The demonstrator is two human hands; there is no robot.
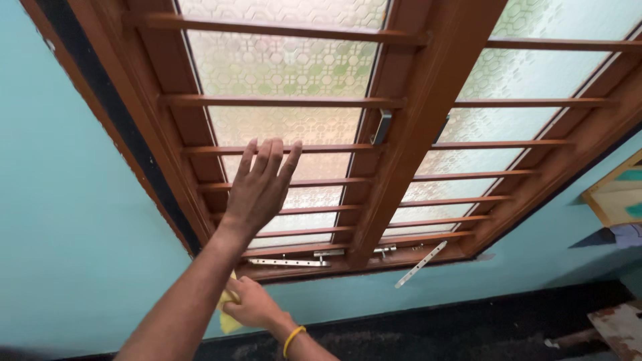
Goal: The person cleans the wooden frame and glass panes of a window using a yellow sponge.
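The left hand (259, 187) reached flat, fingers spread, toward the window's wooden bars (281, 150), while the right hand (251, 307) bunched a soft, light yellow cloth (229, 322) within closed fingers, below.

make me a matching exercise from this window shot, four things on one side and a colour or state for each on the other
Things:
1. left hand
2. right hand
3. window glass
4. wall

Descriptions:
A. frosted, with a pattern
B. grips a yellow cloth
C. open, fingers spread over the wooden bars
D. turquoise paint

Pairs: 1-C, 2-B, 3-A, 4-D
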